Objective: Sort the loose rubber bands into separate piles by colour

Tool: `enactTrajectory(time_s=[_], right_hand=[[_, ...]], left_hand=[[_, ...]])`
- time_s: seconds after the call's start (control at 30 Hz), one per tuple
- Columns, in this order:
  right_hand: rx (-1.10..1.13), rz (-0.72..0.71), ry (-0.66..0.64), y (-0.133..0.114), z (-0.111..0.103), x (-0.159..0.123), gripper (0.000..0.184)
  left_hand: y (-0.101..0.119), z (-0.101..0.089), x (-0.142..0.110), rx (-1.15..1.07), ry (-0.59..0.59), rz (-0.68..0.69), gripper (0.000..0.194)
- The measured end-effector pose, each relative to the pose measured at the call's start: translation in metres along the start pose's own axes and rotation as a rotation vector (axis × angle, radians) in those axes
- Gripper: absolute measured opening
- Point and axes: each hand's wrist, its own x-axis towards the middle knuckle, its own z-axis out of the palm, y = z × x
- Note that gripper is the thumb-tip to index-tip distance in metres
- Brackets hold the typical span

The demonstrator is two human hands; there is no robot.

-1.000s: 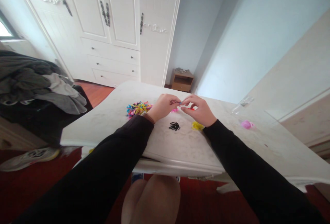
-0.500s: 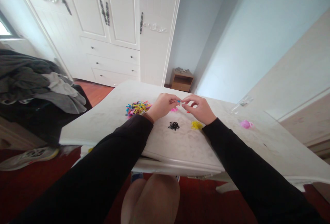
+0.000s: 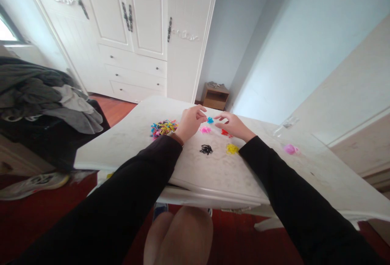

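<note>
My left hand [image 3: 191,123] is closed in a pinch at the far part of the white table [image 3: 183,171], with what looks like a small reddish rubber band at its fingertips. Just right of those fingertips lies a little blue heap of bands [image 3: 210,120]. My right hand [image 3: 234,127] has thumb and fingers apart, with nothing visible between them. Beneath it shows a red heap [image 3: 224,133]. A pink heap [image 3: 205,129], a black heap [image 3: 206,149] and a yellow heap [image 3: 232,148] lie nearer to me. Left of my left wrist is a mixed multicoloured pile [image 3: 163,128].
A clear plastic container [image 3: 286,127] and a pink-purple object [image 3: 291,149] are on the table's right side. Clothes [image 3: 45,98] lie heaped at the left. Beyond the table stand a white wardrobe [image 3: 137,70] and a small wooden cabinet [image 3: 215,96].
My hands, which met at the fingertips over the blue heap, have moved apart. The right hand's fingers have spread, and the blue and red heaps show more fully.
</note>
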Motion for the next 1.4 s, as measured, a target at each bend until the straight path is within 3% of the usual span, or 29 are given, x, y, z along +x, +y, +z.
enactTrajectory(time_s=[0.17,0.4,0.77,0.97,1.17,1.4], right_hand=[[-0.030,0.033,0.007,0.003,0.003,0.003,0.028],[-0.010,-0.010,0.096,-0.008,-0.012,-0.004,0.019],[0.176,0.021,-0.116,-0.033,-0.011,-0.016,0.035],[0.198,0.033,-0.121,-0.029,-0.008,-0.015,0.034],[0.160,0.060,-0.017,-0.034,-0.010,-0.018,0.029],[0.188,0.054,-0.071,-0.031,-0.008,-0.019,0.031]], left_hand=[[0.001,0.000,0.000,0.006,-0.008,-0.012,0.018],[0.003,0.002,-0.001,-0.043,-0.033,-0.020,0.020],[0.007,0.004,-0.004,-0.154,-0.158,0.049,0.021],[0.011,0.004,-0.005,-0.186,-0.206,0.039,0.021],[0.005,0.005,-0.005,-0.182,-0.240,0.001,0.022],[0.002,0.006,-0.004,-0.193,-0.256,0.008,0.021]])
